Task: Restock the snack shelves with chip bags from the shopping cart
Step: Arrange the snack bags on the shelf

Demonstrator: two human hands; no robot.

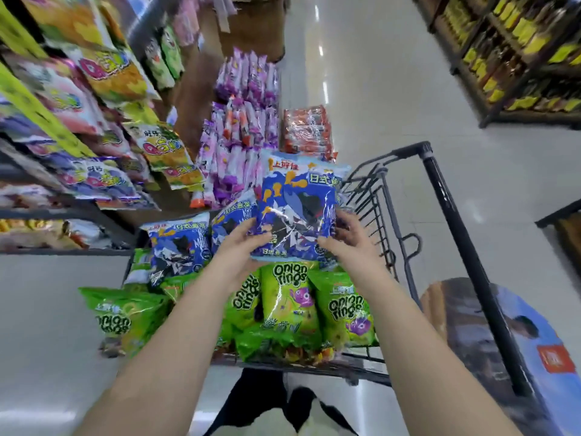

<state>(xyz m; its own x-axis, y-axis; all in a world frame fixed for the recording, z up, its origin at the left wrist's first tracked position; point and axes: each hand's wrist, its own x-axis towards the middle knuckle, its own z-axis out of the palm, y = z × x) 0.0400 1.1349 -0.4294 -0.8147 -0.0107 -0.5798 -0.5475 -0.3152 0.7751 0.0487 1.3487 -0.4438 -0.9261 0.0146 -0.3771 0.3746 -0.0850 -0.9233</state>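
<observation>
**Blue bag held over a loaded cart**

Blue foil with orange and white print: one chip bag point(298, 202), held upright above the shopping cart point(405, 151) between two hands. Left hand point(242, 247) curled round the bag's lower left corner, thumb on the front. Right hand point(345, 237) clasped on the lower right edge, fingers wrapped over the side. Bag clear of the cart's load, not on any shelf.

Two more bags of the same blue print standing in the cart's far left part, side by side: the left blue bag point(179, 250) and the middle blue bag point(232, 228), the latter partly hidden behind the left hand.

Four green onion-ring bags with legible lettering. Three upright in a row at the cart's near end, directly below the held bag: first point(245, 306), second point(289, 303), third point(345, 309). A fourth point(122, 316) lying over the cart's left edge. Further green foil beneath the blue bags, too hidden to count.

To the left, snack shelves point(63, 212) packed with bright bags, blurred. Ahead of the cart, a tall stack of purple-and-white packs point(242, 121); just beside it, one clear-wrapped bundle of red-orange packs point(308, 127). Across the pale floor point(377, 89), a second run of shelving point(518, 58) with yellow labels. At lower right, one printed box point(503, 341) beside the cart's dark side bar.
</observation>
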